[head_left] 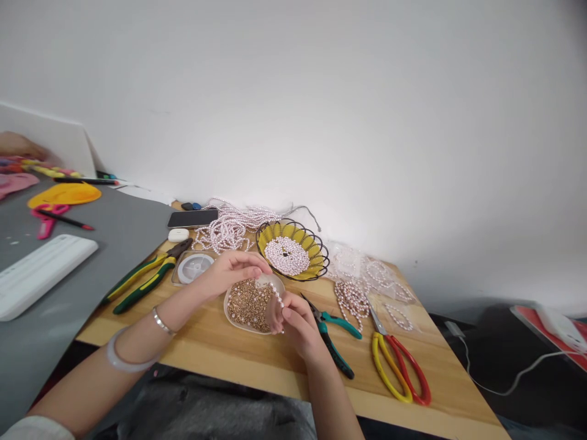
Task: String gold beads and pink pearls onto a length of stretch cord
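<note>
My right hand (300,321) is closed on a short strand of pearly beads (277,296), which shows between thumb and fingers. Close to the strand's upper end, my left hand (241,272) has its thumb and fingers drawn together in a pinch; what sits between them is too small to make out. Both hands are over a clear plastic box (228,313) of small gold beads (250,302) with a few pale pearls among them. Just behind stands a black wire basket with a yellow lining (317,247), holding coiled pink pearl bead chain (287,256).
Green-and-yellow pliers (149,275) and a white spool (195,267) lie left. Teal pliers (332,330), red-and-yellow scissors (398,360) and bagged bead strands (380,275) lie right. More bead chains (224,232) and a phone (192,219) are behind. Another person's hand (21,146) is far left.
</note>
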Motion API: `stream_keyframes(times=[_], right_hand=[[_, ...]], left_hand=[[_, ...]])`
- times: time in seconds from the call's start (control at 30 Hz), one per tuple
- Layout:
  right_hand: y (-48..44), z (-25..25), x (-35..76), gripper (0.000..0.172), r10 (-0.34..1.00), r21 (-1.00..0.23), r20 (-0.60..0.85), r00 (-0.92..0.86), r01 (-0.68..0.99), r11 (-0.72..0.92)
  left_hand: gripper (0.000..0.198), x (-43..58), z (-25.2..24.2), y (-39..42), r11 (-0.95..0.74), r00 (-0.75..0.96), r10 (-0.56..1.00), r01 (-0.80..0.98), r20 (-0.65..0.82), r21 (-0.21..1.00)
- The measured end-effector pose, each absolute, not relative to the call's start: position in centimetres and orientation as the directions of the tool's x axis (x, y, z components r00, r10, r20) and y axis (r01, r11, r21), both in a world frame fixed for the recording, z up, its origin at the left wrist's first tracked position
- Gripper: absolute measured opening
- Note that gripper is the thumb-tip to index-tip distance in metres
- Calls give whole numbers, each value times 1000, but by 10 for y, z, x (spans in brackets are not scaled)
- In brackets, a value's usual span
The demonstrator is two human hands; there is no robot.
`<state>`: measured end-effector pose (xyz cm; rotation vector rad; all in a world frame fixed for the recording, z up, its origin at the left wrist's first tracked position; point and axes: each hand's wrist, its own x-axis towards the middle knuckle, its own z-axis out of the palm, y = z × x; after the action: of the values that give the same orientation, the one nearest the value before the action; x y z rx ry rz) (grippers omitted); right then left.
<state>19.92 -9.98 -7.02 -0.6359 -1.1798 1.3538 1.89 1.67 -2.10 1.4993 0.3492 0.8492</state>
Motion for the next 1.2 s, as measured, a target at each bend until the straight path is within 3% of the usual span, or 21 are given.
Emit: stream_keyframes(times=[0.53,1.2], right_hand=[[-99,-69,199,30,940,-884,292,-175,-424,196],[-99,-69,199,30,942,-889,288,-174,-414,195]], left_hand=[[23,20,-22,17,-130,681,672,-278,291,952],[15,19,-23,18,-160,690,654,-276,311,948]])
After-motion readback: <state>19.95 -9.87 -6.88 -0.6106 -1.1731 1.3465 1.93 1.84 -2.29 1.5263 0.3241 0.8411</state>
